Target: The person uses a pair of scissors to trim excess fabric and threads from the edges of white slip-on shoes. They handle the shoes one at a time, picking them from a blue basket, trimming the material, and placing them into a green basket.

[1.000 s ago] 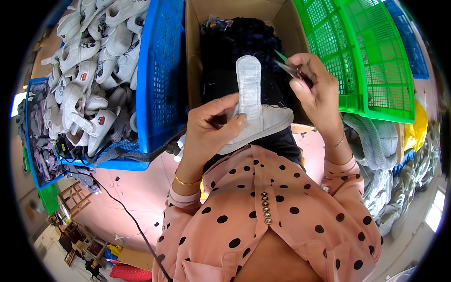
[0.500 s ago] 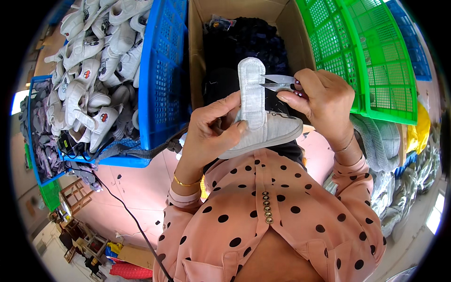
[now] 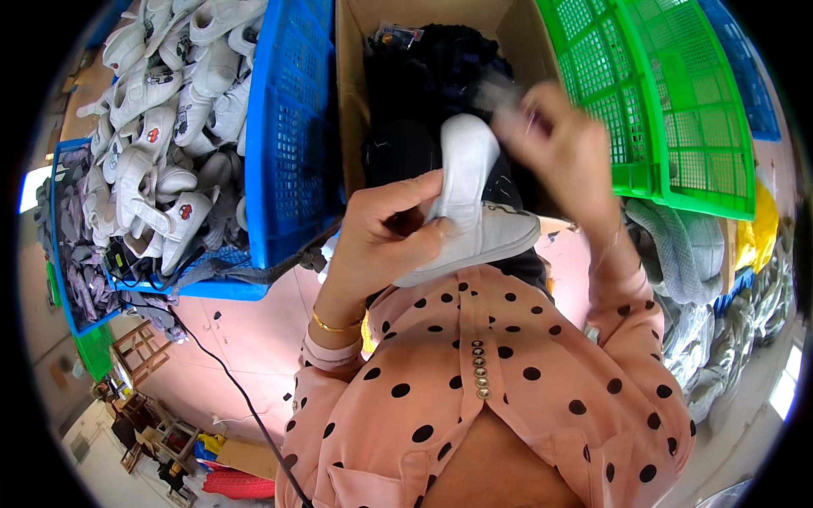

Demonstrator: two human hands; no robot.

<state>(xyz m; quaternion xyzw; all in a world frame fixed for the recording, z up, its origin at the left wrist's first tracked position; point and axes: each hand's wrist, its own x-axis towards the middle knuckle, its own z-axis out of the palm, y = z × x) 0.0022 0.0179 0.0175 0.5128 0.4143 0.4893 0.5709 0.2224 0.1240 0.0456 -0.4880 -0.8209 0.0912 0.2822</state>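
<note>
In front of my chest, my left hand pinches a small light-grey cloth shoe near its opening, thumb on the near side. The toe points right, with a dark mark on top of it. A wide strap rises from the shoe and curls over to the right at its rounded end. My right hand, smeared by motion, is closed on small metal thread snips. Their blurred blades are beyond the strap's tip, apart from the shoe.
A cardboard box holding dark pieces stands ahead. On the left, a blue plastic crate stands beside a heap of pale shoes. A green crate is on the right, above grey padded pieces. A black cable runs at lower left.
My right hand has swung up and away from the strap's edge, carrying the thread snips. The strap, flat and upright before, now bends over to the right. My left hand keeps its hold.
</note>
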